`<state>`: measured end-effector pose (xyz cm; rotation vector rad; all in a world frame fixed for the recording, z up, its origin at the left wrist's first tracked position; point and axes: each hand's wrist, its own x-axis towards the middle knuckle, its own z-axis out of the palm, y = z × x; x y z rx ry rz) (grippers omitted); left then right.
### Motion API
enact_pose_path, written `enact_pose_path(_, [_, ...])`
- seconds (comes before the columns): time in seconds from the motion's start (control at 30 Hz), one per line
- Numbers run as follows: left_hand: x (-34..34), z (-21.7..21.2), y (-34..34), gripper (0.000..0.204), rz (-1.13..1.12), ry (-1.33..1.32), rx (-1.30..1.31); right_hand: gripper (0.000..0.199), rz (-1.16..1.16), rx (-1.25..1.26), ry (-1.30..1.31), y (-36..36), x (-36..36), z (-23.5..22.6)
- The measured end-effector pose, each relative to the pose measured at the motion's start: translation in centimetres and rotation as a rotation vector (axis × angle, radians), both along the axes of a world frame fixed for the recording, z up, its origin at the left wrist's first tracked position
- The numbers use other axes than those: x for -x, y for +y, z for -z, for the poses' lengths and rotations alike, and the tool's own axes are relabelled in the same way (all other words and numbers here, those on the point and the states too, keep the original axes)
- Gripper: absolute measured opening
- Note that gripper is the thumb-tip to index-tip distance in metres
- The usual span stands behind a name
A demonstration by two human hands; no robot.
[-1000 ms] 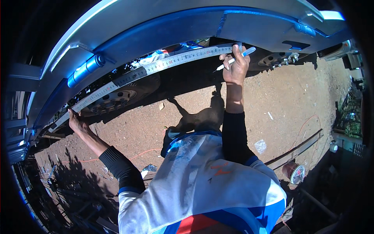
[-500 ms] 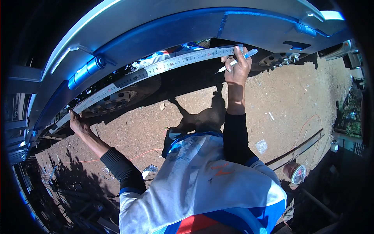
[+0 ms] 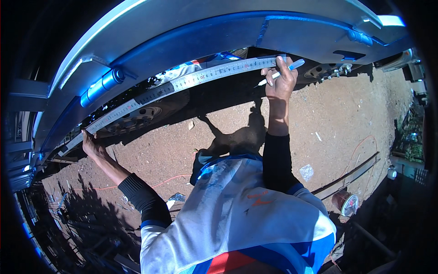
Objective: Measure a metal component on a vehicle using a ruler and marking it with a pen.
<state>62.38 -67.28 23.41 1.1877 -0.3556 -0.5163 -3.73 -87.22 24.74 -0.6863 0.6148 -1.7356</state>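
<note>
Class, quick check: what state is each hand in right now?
Left hand: touching the long ruler toward its left end; full grip can't be told.
Right hand: closed, holding a pen, fingertips at the ruler's right end.

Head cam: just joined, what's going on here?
A person has a long, graduated ruler stretched between both hands, along the underside of a blue-grey metal frame. The right hand is at one end and also grips a pen; the left hand is toward the other end, its exact grip too small to tell. Wheels show beyond the ruler.
</note>
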Motion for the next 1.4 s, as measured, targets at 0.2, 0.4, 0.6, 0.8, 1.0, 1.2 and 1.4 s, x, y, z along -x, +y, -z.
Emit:
enact_pose_path(0.2, [3.6,-1.6,-1.1,0.023,-0.044,-0.011,-0.005,0.016,0.011,0.012,0.007,-0.2,0.2,0.4])
enact_pose_path(0.4, [3.9,-2.0,-0.9,0.024,-0.074,0.003,-0.01,0.011,-0.009,-0.008,0.008,-0.1,0.4,-0.1])
enact_pose_path(0.6, [3.8,-1.6,-0.9,0.022,-0.069,0.016,-0.018,0.017,0.002,0.007,-0.01,-0.3,0.7,0.2])
enact_pose_path(0.8, [3.8,-1.6,-0.8,0.022,0.036,0.07,0.031,0.014,-0.005,-0.007,-0.048,-0.5,0.6,0.5])
enact_pose_path(1.0, [0.6,-0.4,-0.6,0.034,-0.014,0.003,0.01,0.012,-0.019,0.002,-0.035,-0.7,0.9,0.6])
enact_pose_path(1.2, [1.0,0.0,-0.5,0.036,-0.024,0.007,-0.005,0.012,-0.025,0.018,-0.043,-0.6,0.8,0.8])
enact_pose_path(1.4, [2.5,-0.3,-0.9,0.036,-0.043,-0.004,0.009,0.015,-0.008,0.06,-0.038,-0.8,1.0,0.9])
